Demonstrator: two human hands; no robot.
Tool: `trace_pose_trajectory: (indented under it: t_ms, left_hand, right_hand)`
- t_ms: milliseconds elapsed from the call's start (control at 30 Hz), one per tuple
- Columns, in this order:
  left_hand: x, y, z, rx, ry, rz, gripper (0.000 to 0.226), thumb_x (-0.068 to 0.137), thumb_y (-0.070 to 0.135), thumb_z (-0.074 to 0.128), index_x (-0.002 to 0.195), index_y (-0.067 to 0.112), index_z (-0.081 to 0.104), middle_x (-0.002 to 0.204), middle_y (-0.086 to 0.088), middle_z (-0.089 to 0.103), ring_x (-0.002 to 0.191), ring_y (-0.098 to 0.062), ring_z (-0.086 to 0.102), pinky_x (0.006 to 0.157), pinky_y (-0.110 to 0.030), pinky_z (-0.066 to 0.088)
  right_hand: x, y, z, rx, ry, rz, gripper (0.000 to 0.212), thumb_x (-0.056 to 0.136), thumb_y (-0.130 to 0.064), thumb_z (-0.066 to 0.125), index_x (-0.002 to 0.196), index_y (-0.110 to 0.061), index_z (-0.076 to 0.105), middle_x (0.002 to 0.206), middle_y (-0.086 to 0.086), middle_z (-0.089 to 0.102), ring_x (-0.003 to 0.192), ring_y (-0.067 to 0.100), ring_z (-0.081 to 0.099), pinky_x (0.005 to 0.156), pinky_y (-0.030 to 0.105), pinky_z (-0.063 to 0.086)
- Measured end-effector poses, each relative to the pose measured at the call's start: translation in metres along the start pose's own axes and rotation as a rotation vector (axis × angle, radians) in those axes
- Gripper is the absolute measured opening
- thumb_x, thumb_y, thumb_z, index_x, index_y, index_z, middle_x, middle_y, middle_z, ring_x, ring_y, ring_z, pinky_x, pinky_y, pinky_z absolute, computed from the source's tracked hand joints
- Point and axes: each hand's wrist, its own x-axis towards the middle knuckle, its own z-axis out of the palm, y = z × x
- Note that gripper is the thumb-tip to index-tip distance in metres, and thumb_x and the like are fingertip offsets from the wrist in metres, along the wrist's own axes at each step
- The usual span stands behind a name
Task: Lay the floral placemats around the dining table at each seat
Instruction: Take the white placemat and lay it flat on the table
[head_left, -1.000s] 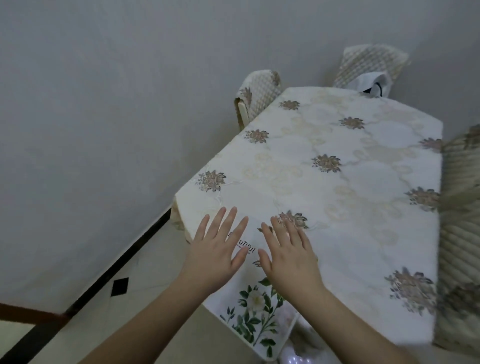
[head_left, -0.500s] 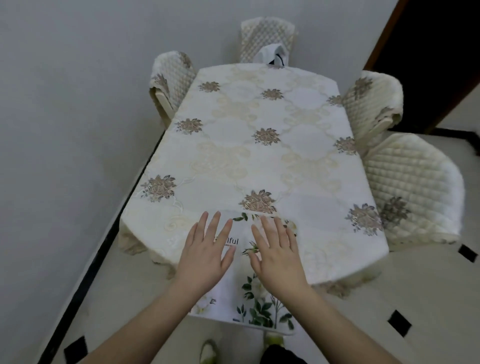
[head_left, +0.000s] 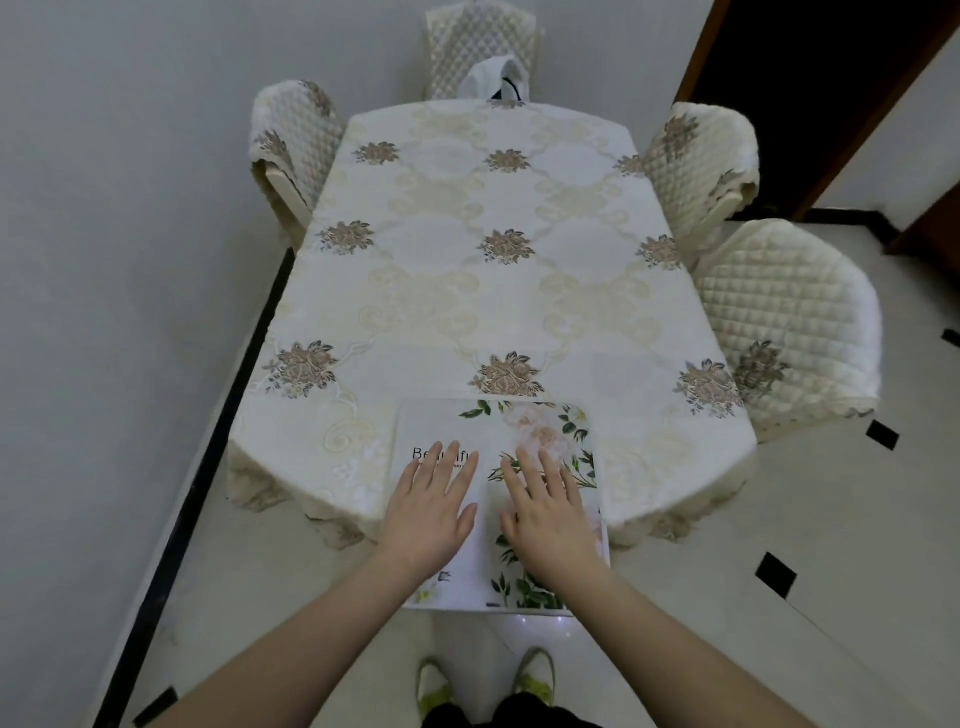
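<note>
A white floral placemat (head_left: 519, 431) with green leaves and pale flowers lies at the near end of the dining table (head_left: 483, 291), its near part overhanging the table edge. My left hand (head_left: 431, 512) rests flat on the mat's left half, over printed lettering. Flat on the right half lies my right hand (head_left: 548, 512), fingers straight and slightly spread. Both hands press on the mat and hold nothing. The table wears a cream cloth with brown flower motifs.
Quilted cream chairs stand around the table: one at the far left (head_left: 291, 140), one at the far end (head_left: 480, 47), two on the right (head_left: 701, 156) (head_left: 789, 322). A grey wall runs close along the left. A dark doorway (head_left: 810, 78) opens at upper right. Tiled floor lies below.
The view swung from the table's left corner to face its near end squarely. The placemat turned square to the edge and sits further onto the table; both hands stayed flat on it.
</note>
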Motion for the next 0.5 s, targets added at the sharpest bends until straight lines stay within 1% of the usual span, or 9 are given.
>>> trace_pose_trajectory:
  t_ms: [67,100,167,267,333,367,400,467,500]
  left_hand:
    - [0.000,-0.002,0.012,0.008,-0.022,-0.002,0.061,0.094,0.044,0.035,0.144,0.015,0.051,0.146,-0.010,0.053,0.135,-0.030,0.050,0.110,-0.046,0.030]
    - [0.001,-0.003,0.017,0.011,-0.035,0.000,0.060,0.094,0.044,0.035,0.145,0.014,0.050,0.148,-0.010,0.051,0.136,-0.030,0.048,0.111,-0.046,0.027]
    - [0.002,-0.006,0.026,0.015,-0.068,0.007,0.060,0.095,0.043,0.034,0.147,0.015,0.048,0.151,-0.009,0.047,0.139,-0.030,0.045,0.112,-0.045,0.025]
    - [0.004,-0.009,0.039,-0.010,-0.099,-0.010,0.058,0.097,0.044,0.033,0.150,0.020,0.041,0.155,-0.008,0.042,0.142,-0.029,0.040,0.112,-0.046,0.029]
    - [0.003,-0.012,0.045,-0.050,-0.115,-0.054,0.057,0.099,0.047,0.030,0.151,0.023,0.036,0.155,-0.007,0.042,0.142,-0.028,0.038,0.110,-0.048,0.039]
    - [0.001,-0.015,0.047,-0.063,-0.119,-0.070,0.056,0.101,0.049,0.026,0.152,0.026,0.034,0.155,-0.006,0.042,0.142,-0.028,0.038,0.109,-0.047,0.043]
    - [0.000,-0.018,0.048,-0.069,-0.121,-0.081,0.056,0.103,0.051,0.021,0.152,0.028,0.033,0.156,-0.005,0.041,0.142,-0.029,0.039,0.109,-0.047,0.042]
    - [-0.003,-0.025,0.049,-0.068,-0.122,-0.100,0.057,0.103,0.053,0.014,0.153,0.030,0.033,0.157,-0.004,0.038,0.143,-0.029,0.038,0.113,-0.044,0.035]
    - [-0.004,-0.030,0.051,-0.069,-0.116,-0.108,0.058,0.104,0.054,0.013,0.153,0.031,0.033,0.158,-0.004,0.037,0.144,-0.030,0.037,0.114,-0.042,0.030]
  right_hand:
    - [0.004,0.002,0.007,0.022,-0.041,0.016,0.060,0.085,-0.041,0.036,0.132,-0.016,0.062,0.140,0.009,0.057,0.128,0.034,0.055,0.105,0.051,0.042]
    - [0.007,0.002,0.010,0.034,-0.056,0.023,0.060,0.086,-0.042,0.036,0.133,-0.015,0.062,0.141,0.009,0.057,0.128,0.034,0.055,0.104,0.052,0.043]
    - [0.010,0.002,0.018,0.054,-0.080,0.021,0.061,0.088,-0.046,0.036,0.135,-0.015,0.059,0.143,0.009,0.055,0.130,0.033,0.053,0.104,0.053,0.042]
    - [0.013,0.006,0.032,0.077,-0.110,0.000,0.062,0.090,-0.049,0.037,0.139,-0.017,0.056,0.146,0.008,0.052,0.133,0.033,0.050,0.105,0.052,0.042]
    - [0.014,0.014,0.039,0.093,-0.136,-0.007,0.062,0.091,-0.051,0.036,0.140,-0.019,0.053,0.148,0.008,0.049,0.135,0.033,0.048,0.105,0.051,0.041]
    - [0.015,0.019,0.043,0.094,-0.144,-0.016,0.062,0.092,-0.052,0.035,0.143,-0.021,0.050,0.150,0.008,0.046,0.137,0.033,0.046,0.107,0.051,0.040]
    - [0.015,0.026,0.046,0.092,-0.151,-0.025,0.062,0.094,-0.053,0.033,0.146,-0.022,0.045,0.154,0.007,0.042,0.140,0.033,0.041,0.111,0.051,0.036]
    - [0.014,0.039,0.050,0.098,-0.135,-0.030,0.062,0.097,-0.054,0.028,0.152,-0.025,0.035,0.160,0.004,0.030,0.147,0.030,0.029,0.119,0.046,0.021]
    - [0.013,0.047,0.051,0.106,-0.113,-0.021,0.063,0.098,-0.055,0.026,0.154,-0.026,0.030,0.162,0.003,0.023,0.149,0.028,0.022,0.120,0.043,0.011]
